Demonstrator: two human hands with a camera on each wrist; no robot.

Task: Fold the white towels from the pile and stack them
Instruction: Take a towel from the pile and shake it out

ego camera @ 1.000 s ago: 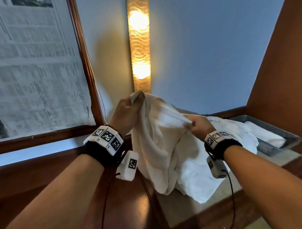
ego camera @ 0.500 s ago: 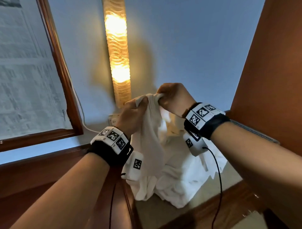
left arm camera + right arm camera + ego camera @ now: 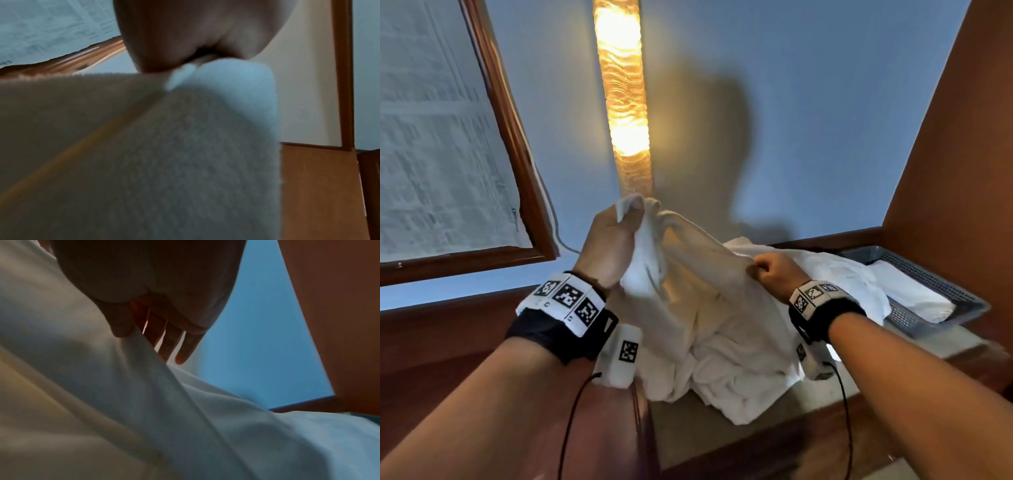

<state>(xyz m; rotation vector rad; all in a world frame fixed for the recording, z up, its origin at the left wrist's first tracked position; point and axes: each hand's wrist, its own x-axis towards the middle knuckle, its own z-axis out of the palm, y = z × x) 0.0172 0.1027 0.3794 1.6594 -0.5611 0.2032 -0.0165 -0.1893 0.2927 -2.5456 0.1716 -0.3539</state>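
Observation:
A white towel (image 3: 698, 274) hangs lifted above the table, stretched between both hands. My left hand (image 3: 631, 214) grips one bunched corner at the top, just below the wall lamp. My right hand (image 3: 755, 270) pinches the upper edge further right and lower. In the right wrist view the thumb (image 3: 121, 331) presses the towel (image 3: 144, 402) against the fingers behind it. The left wrist view shows my palm (image 3: 195, 40) over the towel (image 3: 144, 154), which fills most of that picture. The towel's lower part merges with the crumpled pile of white towels (image 3: 743, 373) on the table.
A grey mesh basket (image 3: 931, 274) stands at the back right against a wooden panel, with a folded white towel (image 3: 909, 296) in it. A lit wall lamp (image 3: 623, 102) and a framed picture (image 3: 441, 137) are ahead. The wooden table edge (image 3: 756, 442) runs in front.
My right hand has gone from right beside the left hand down and to the right along the towel's edge, spreading the cloth. The left hand still holds its corner high.

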